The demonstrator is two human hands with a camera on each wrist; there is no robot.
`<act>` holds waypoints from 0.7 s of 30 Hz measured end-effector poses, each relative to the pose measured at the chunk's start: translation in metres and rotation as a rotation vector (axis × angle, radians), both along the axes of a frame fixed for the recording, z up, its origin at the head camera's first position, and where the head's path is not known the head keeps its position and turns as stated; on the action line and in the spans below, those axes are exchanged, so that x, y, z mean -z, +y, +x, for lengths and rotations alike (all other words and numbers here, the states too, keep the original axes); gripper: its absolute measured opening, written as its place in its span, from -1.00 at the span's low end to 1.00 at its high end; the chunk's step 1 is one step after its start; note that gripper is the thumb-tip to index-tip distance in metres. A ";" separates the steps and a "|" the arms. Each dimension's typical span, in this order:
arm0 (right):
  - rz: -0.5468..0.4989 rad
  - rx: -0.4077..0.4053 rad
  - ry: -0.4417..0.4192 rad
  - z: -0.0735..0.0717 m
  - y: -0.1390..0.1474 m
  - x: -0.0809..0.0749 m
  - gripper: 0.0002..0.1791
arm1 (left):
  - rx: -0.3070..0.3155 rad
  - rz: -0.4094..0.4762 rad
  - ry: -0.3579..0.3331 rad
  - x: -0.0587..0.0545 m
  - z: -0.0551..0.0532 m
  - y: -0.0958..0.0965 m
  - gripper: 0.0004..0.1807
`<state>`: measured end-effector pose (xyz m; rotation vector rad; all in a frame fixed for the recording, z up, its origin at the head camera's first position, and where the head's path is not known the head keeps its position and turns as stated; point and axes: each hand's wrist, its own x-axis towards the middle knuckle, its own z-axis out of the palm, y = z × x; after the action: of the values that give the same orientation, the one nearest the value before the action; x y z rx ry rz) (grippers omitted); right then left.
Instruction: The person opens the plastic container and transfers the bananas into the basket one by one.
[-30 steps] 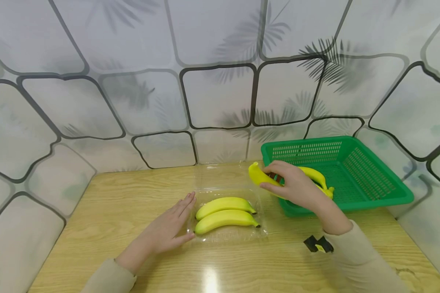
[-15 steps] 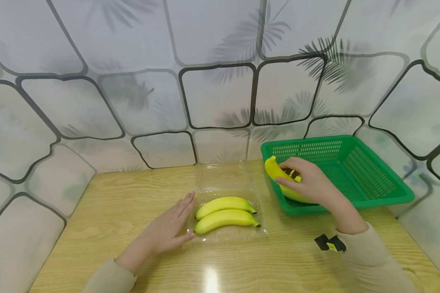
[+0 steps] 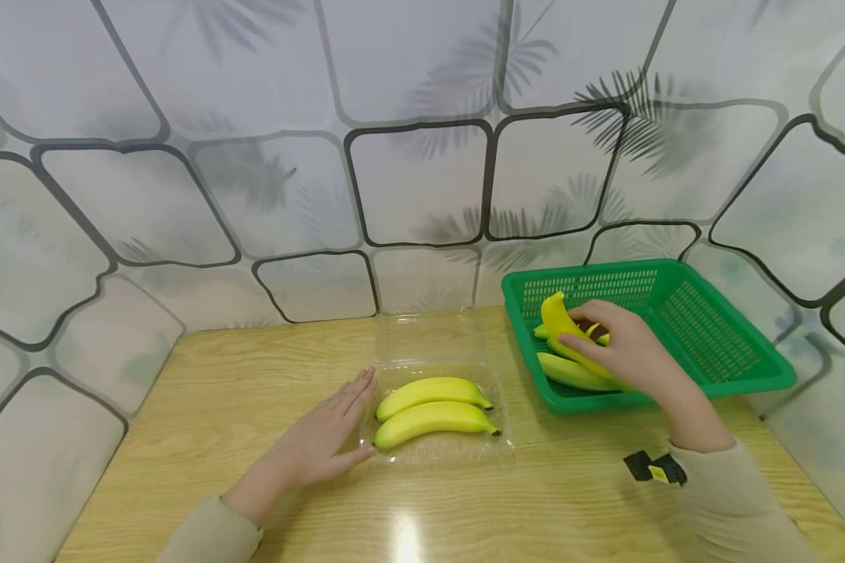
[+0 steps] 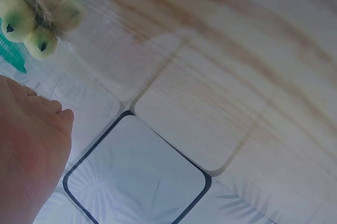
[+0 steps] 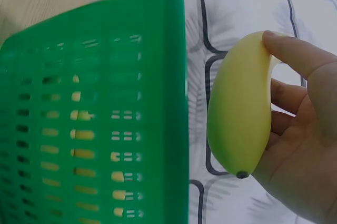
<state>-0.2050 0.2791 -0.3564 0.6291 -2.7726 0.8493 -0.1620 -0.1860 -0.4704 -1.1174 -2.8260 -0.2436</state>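
My right hand [image 3: 623,344] holds a yellow banana [image 3: 559,317] between thumb and fingers, over the left part of a green plastic basket [image 3: 753,379]. More bananas [image 3: 570,371] lie in the basket below it. In the right wrist view, the gripped banana [image 5: 239,108] shows its dark tip and a greenish side. My left hand [image 3: 317,438] lies with straight fingers along the left edge of a clear plastic box [image 3: 500,450], its lid folded back. Inside that box two bananas [image 3: 436,422] lie side by side. The left wrist view catches banana ends [image 4: 39,42] through clear plastic.
A wooden table [image 3: 204,391] carries the box and basket. Patterned wall covering [image 3: 422,188] rises right behind them, and also at both sides. A small black piece with a yellow mark [image 3: 655,467] shows beside the right sleeve.
My right hand has moved right with the banana, from the gap between box and basket to over the basket. More of the basket's bananas show. My left hand has stayed still.
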 end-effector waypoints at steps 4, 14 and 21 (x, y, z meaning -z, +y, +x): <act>0.010 0.027 -0.001 0.001 0.008 0.002 -0.65 | 0.000 0.002 -0.003 0.000 0.000 0.000 0.04; 0.025 0.080 -0.020 0.001 0.025 0.011 -0.61 | -0.001 -0.001 -0.010 -0.004 0.001 0.002 0.04; 0.034 0.104 -0.058 -0.001 0.034 0.019 -0.54 | -0.004 -0.003 -0.011 -0.003 0.001 0.002 0.04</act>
<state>-0.2055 0.3134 -0.3754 0.4682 -2.8486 0.8130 -0.1606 -0.1845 -0.4678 -1.1142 -2.8393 -0.2456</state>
